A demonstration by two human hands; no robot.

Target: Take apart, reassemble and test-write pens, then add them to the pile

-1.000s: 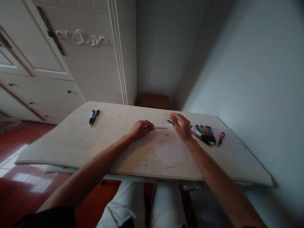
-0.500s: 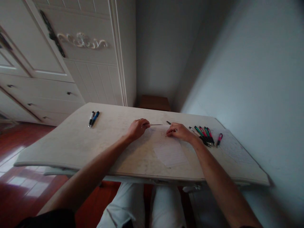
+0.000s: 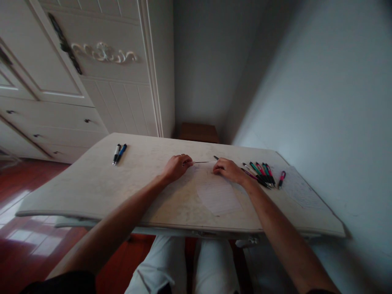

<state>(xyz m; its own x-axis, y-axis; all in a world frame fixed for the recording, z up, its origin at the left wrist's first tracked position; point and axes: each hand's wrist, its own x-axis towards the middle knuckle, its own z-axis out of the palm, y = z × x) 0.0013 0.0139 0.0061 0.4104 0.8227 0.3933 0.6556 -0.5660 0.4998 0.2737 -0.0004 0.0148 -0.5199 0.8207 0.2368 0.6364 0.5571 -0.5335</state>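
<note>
Pinching a thin dark rod (image 3: 201,162), your left hand (image 3: 177,167) sits at 10 o'clock from the white lined paper sheet (image 3: 220,198), fingers closed on one end, the rod pointing toward 3. Your right hand (image 3: 228,169) is at 1 o'clock, fingertips bunched low near the sheet's far part; honestly can't tell if they're gripping anything. Just past it at 12, a short slim dark piece (image 3: 216,157) pokes out. Over at 2 you've got a bunch of multicoloured black-gripped pens (image 3: 261,175), with a pink-and-black pen (image 3: 281,179) beside it. White-and-black pen (image 3: 116,153) and blue-and-black pen (image 3: 121,154) lie way out at 10.
</note>
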